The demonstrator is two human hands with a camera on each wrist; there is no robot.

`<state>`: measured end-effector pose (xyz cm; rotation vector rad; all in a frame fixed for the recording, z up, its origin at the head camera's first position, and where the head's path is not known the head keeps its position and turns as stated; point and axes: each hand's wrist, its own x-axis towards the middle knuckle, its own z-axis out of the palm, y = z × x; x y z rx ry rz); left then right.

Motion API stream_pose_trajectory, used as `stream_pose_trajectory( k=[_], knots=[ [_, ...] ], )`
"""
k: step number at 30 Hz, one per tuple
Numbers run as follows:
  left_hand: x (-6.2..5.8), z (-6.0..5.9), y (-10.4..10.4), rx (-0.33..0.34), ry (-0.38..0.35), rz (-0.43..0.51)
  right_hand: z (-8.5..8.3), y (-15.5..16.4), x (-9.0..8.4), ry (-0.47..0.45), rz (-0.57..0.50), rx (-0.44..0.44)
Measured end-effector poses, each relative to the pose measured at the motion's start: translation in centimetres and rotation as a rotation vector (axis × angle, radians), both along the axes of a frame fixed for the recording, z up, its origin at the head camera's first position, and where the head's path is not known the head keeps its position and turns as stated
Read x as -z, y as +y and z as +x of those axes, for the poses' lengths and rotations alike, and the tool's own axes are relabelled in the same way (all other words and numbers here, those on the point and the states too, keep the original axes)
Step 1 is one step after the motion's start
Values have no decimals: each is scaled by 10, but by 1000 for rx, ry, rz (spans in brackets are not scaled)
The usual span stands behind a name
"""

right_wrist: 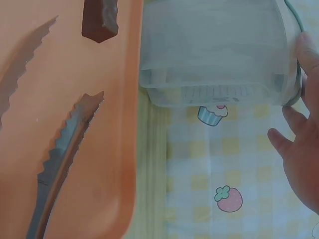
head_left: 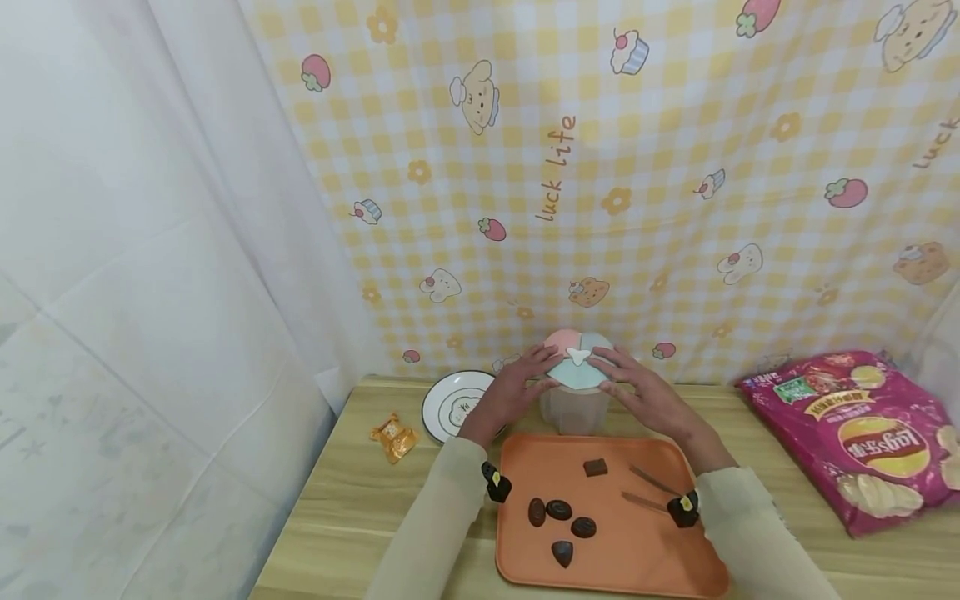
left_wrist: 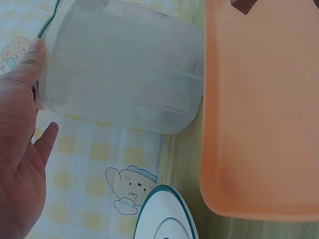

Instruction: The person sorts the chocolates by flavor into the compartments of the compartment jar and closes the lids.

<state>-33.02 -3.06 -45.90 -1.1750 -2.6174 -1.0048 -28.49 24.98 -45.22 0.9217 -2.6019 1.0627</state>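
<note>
- Head view: a translucent container [head_left: 574, 408] stands on the wooden surface [head_left: 352, 517], just behind the orange tray [head_left: 645, 558] and in front of the checked cloth backdrop [head_left: 675, 167].
- Its lid [head_left: 576, 358] is in pink, blue and white segments. The left hand [head_left: 517, 387] lies on the lid's left edge and the right hand [head_left: 645, 392] on its right edge, fingers extended along the rim.
- The tray carries five dark chocolates [head_left: 558, 510] and metal tongs [head_left: 652, 492].
- Left of the container sits a white plate [head_left: 450, 408]; further left, an orange wrapped sweet [head_left: 393, 437]. A pink crisp bag [head_left: 862, 433] lies at far right.
- Left wrist view: the container [left_wrist: 124, 69] fills the top, with the left hand [left_wrist: 20, 149] at its lid end, thumb against the rim and fingers straight; grip not closed. The tray [left_wrist: 259, 124] lies just beside, the plate [left_wrist: 167, 216] below.
- Right wrist view: the container [right_wrist: 214, 55] rests beside the tray [right_wrist: 99, 164]. The right hand [right_wrist: 301, 154] touches the lid rim with straight fingers; grip not closed. The tongs [right_wrist: 60, 159] and one chocolate [right_wrist: 99, 20] lie on the tray.
</note>
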Motion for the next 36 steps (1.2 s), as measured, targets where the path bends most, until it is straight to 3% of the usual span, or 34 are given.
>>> stream_pose_trajectory(
  k=[9, 14, 19, 26, 31, 36],
  knots=[
    [-4, 3, 1, -19, 11, -13, 0, -2, 1, 37, 36, 52],
    [-11, 4, 1, -59, -11, 15, 0, -3, -3, 47, -6, 96],
    [-12, 2, 4, -81, -28, 54, 2, -3, -5, -7, -59, 137],
    [-15, -4, 8, -85, -4, 96, 0, -6, -10, -12, -125, 205],
    [-23, -7, 10, -116, -75, 129, 0, -9, -16, -19, -148, 231],
    [-24, -10, 13, -116, -158, 226, 0, -12, -21, -7, -173, 276]
  ],
)
